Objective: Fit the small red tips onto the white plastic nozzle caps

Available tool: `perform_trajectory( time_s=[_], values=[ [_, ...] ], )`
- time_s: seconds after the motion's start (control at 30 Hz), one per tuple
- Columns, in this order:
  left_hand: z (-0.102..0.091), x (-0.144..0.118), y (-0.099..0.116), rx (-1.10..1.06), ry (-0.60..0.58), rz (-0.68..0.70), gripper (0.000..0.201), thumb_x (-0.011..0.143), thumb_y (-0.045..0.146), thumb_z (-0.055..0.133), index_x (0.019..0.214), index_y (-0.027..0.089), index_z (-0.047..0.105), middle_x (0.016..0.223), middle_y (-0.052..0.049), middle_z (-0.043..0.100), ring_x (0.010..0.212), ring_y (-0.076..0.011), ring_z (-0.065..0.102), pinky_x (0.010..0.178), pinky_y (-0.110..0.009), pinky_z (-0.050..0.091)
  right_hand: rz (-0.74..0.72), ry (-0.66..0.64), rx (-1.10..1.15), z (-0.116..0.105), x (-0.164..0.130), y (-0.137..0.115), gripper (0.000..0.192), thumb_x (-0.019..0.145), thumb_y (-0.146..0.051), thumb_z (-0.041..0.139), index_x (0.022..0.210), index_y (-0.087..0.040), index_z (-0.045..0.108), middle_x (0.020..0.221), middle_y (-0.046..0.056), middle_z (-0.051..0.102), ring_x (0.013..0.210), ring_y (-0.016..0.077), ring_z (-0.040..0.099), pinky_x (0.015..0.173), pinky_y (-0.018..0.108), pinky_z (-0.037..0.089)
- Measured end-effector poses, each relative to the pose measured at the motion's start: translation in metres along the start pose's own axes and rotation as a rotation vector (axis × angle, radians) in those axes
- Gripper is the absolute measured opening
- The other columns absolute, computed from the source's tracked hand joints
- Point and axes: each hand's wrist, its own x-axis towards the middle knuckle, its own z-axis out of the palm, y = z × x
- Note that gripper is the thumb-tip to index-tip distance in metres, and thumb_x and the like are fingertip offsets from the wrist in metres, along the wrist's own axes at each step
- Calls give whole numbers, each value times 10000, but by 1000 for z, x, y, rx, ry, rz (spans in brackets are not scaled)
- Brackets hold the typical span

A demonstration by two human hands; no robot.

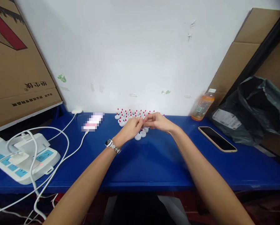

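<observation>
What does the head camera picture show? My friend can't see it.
Two hands, left and right, meet fingertip to fingertip over a pile of small white caps on a blue table. A phone and bottle sit to the right.

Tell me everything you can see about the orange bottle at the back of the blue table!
The bottle is clear plastic with a white cap, closed, and orange liquid fills most of it. A label wraps its middle; the print is too small to read. It stands on the blue table against the white wall, appearing to lean in this wide view. A cardboard box is just right of it. No hand touches it.
</observation>
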Motion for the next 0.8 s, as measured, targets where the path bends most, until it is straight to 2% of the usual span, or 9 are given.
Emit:
perform_trajectory(
  time_s=[0.07, 0.13, 0.27, 0.37, 0.4, 0.47, 0.57, 0.7, 0.8],
  values=[
    [3, 1, -1, -15, 9, -6, 355, 961, 292, 337, 622, 201, 385, 579, 23, 474, 571, -132, 424, 570, -286, 288, -44, 11, -74, 2, 0, -1, 162, 712, -305, 667, 771, -154, 656, 661, 8, 643, 555, 101, 479, 522, 231, 326],
    [3, 3, -3, -41, 34, -47, 337, 947, 289, 356, 623, 201, 382, 576, 28, 459, 569, -128, 416, 564, -282, 286, -129, 101, -239, 8, 1, 0, 119, 742, -275, 633, 776, -163, 653, 692, 18, 654, 595, 123, 521, 559, 246, 358],
    [-10, 7, -18, -140, 180, -225, 342, 947, 329, 339, 627, 210, 361, 561, 35, 402, 534, -120, 374, 526, -271, 279, -278, 447, -669, 16, 0, 10, 96, 774, -174, 559, 823, -182, 640, 750, 28, 649, 670, 161, 549, 647, 282, 382],
    [-24, 6, -34, -143, 260, -268, 380, 978, 391, 265, 660, 214, 374, 580, 30, 410, 537, -126, 377, 529, -269, 290, -258, 623, -695, 9, -1, 23, 106, 797, -185, 558, 864, -195, 639, 798, 27, 640, 710, 171, 562, 691, 291, 403],
    [-26, 5, -39, -106, 232, -240, 384, 976, 383, 279, 656, 208, 399, 589, 23, 433, 556, -133, 403, 549, -273, 313, -240, 650, -654, 6, 0, 28, 95, 805, -213, 576, 865, -199, 648, 821, 27, 638, 732, 172, 572, 713, 292, 416],
    [-25, 1, -44, 33, 72, -91, 389, 981, 376, 319, 694, 190, 504, 662, -4, 528, 658, -159, 486, 654, -293, 383, -225, 695, -596, 1, 5, 37, 102, 794, -271, 631, 854, -204, 680, 898, 39, 633, 834, 187, 592, 789, 305, 434],
    [-18, -3, -44, 225, -77, 52, 323, 966, 393, 426, 864, 197, 661, 837, -47, 627, 868, -216, 550, 847, -358, 414, -201, 678, -602, -2, 19, 44, 144, 769, -308, 683, 859, -202, 721, 906, 43, 624, 873, 194, 592, 811, 312, 436],
    [-16, -7, -42, 305, -148, 37, 320, 956, 413, 471, 1045, 234, 721, 964, -73, 635, 954, -248, 551, 901, -402, 414, -104, 514, -575, -4, 40, 49, 121, 794, -246, 648, 856, -177, 726, 713, 3, 656, 658, 142, 582, 658, 260, 416],
    [-20, -8, -41, 279, -140, 21, 339, 969, 407, 449, 1075, 235, 721, 944, -67, 638, 942, -244, 555, 893, -396, 423, -65, 449, -647, -5, 53, 52, 103, 791, -219, 650, 823, -177, 739, 751, 16, 715, 689, 143, 619, 688, 254, 421]
  ],
)
